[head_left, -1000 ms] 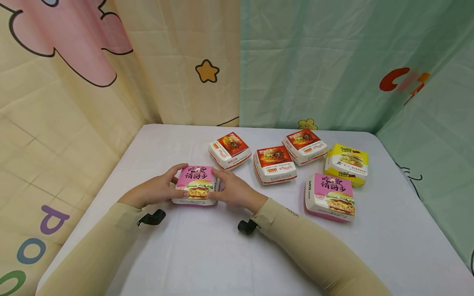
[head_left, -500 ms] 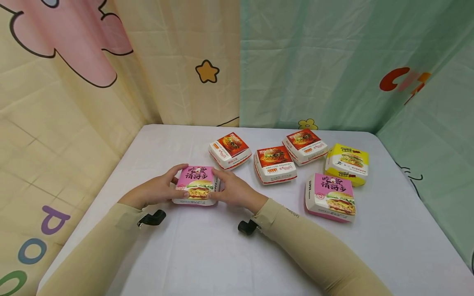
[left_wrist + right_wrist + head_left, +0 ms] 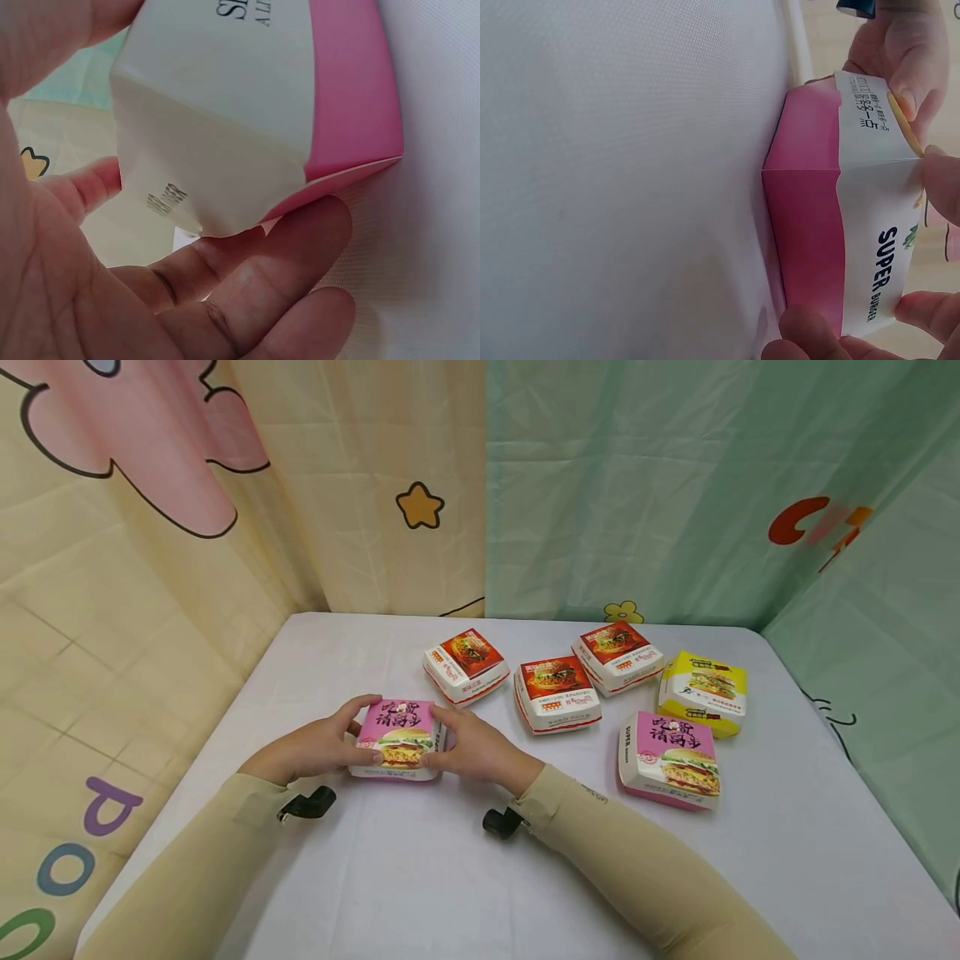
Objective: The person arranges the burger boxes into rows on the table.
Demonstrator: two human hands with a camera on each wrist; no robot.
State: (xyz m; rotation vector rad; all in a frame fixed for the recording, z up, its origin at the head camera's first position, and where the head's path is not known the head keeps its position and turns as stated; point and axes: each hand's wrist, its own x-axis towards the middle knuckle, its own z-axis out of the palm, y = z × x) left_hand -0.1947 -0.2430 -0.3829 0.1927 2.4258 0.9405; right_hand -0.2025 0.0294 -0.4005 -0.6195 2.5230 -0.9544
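Observation:
A pink and white burger box [image 3: 397, 739] sits on the white table, left of centre, between my two hands. My left hand [image 3: 318, 747] grips its left side, with the thumb at the near corner and the fingers round the far one. On the opposite side my right hand [image 3: 480, 745] holds it the same way, its thumb on the near top edge. In the left wrist view, fingertips [image 3: 315, 232] curl by the box's pink lower edge. The right wrist view shows the side printed "SUPER BURGER", with fingers at a lower corner. The lid looks shut.
Behind and to the right lie three red and white burger boxes [image 3: 467, 667], a yellow one [image 3: 702, 693] and a second pink one [image 3: 669, 760]. The white table [image 3: 420, 877] extends in front of my hands. Printed curtains [image 3: 622, 485] hang round its back and sides.
The held burger box has shifted very slightly towards me, with both hands still round it. Every other box lies where it was.

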